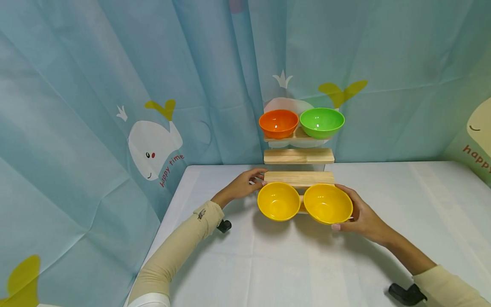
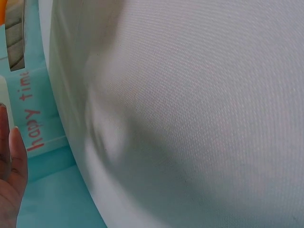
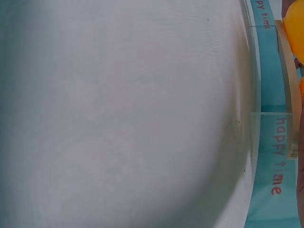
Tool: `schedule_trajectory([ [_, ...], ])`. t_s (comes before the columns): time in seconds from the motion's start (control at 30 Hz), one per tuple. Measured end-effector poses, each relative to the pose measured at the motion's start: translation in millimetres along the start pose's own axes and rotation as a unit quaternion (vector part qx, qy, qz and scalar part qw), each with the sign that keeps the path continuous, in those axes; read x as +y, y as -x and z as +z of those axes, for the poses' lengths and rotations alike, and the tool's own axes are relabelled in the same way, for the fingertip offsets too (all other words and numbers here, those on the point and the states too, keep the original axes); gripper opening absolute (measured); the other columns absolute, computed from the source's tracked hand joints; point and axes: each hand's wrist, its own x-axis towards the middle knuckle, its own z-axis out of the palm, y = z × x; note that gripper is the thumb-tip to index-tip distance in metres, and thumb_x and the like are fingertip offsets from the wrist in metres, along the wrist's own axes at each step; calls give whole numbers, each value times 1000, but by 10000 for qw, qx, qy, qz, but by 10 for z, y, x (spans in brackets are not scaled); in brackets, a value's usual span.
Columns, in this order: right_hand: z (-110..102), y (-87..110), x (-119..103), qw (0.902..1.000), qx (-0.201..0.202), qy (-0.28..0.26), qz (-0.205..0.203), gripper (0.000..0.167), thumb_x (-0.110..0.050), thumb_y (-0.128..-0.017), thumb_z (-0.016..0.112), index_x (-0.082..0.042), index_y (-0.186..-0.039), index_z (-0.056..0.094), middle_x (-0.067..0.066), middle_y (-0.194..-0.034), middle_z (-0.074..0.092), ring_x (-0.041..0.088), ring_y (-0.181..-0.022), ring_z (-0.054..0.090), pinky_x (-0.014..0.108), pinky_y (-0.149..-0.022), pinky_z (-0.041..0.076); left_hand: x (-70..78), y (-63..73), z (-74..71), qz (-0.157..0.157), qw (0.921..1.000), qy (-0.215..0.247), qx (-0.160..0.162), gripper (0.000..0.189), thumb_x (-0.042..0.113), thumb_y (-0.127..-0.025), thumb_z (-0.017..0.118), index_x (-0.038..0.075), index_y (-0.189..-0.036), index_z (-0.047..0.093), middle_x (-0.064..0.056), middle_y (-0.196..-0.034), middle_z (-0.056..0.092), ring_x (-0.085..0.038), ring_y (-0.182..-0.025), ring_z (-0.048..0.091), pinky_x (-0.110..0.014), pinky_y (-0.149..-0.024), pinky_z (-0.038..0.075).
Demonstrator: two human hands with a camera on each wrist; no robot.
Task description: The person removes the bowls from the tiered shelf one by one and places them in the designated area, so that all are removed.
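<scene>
Two yellow bowls sit side by side at the lowest step of a tiered wooden rack [image 1: 299, 156]. My right hand [image 1: 366, 219] holds the right yellow bowl [image 1: 328, 204] by its right side, with the thumb in front and fingers behind. The left yellow bowl [image 1: 278, 201] stands close beside it. At the rack's left end is my left hand [image 1: 245, 183], its fingertips by the end of a wooden slat [image 1: 299, 178] and close to the left bowl; contact is hard to tell. In the left wrist view, only part of the left hand [image 2: 12, 166] shows, fingers extended.
On the rack's top step stand an orange bowl [image 1: 278, 124] and a green bowl [image 1: 322, 123]. A blue curtain [image 1: 215, 85] with whale prints hangs behind the white-covered table [image 1: 284, 268]. Clear side panels [image 3: 268, 71] of the rack show in the right wrist view.
</scene>
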Motion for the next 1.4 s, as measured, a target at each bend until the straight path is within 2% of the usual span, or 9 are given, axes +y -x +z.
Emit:
schedule_trajectory([
  [0.3, -23, 40, -54, 10000, 54, -22, -33, 96, 8, -81, 76, -9, -158, 20, -15, -139, 39, 0, -109, 54, 21, -82, 58, 13, -1, -2, -34, 10000, -18, 28, 51, 32, -103, 59, 17, -150, 48, -11, -137, 59, -23, -115, 60, -37, -99, 52],
  [0.87, -83, 173, -143, 9999, -48, 46, -154, 99, 10, -80, 75, -9, -159, 19, -16, -142, 38, 0, -111, 52, 20, -82, 58, 31, 5, -11, -3, 10000, -41, 0, 51, 30, -103, 59, 15, -150, 47, -12, -138, 59, -24, -118, 60, -37, -100, 52],
  [1.13, -72, 214, -218, 9975, -489, -465, -213, 100, 14, -78, 73, -6, -159, 17, -10, -145, 38, 3, -115, 54, 24, -85, 59, 27, 4, -16, 33, 10000, -6, -8, 51, 30, -103, 59, 15, -150, 47, -13, -138, 59, -24, -117, 60, -37, -100, 52],
  [1.27, -40, 228, -259, 9947, -705, -736, -144, 100, 13, -77, 73, -7, -158, 18, -4, -146, 38, 6, -115, 56, 28, -86, 60, 25, 5, -17, 26, 10000, 14, -6, 51, 29, -103, 60, 14, -150, 47, -13, -138, 59, -24, -117, 60, -37, -99, 52],
  [1.4, -5, 241, -281, 9908, -977, -906, -254, 101, 14, -76, 73, -5, -158, 17, 0, -147, 39, 9, -117, 56, 30, -88, 60, 22, 2, -13, 20, 10000, 12, -14, 52, 29, -103, 60, 14, -151, 47, -13, -138, 59, -24, -117, 60, -37, -100, 52],
])
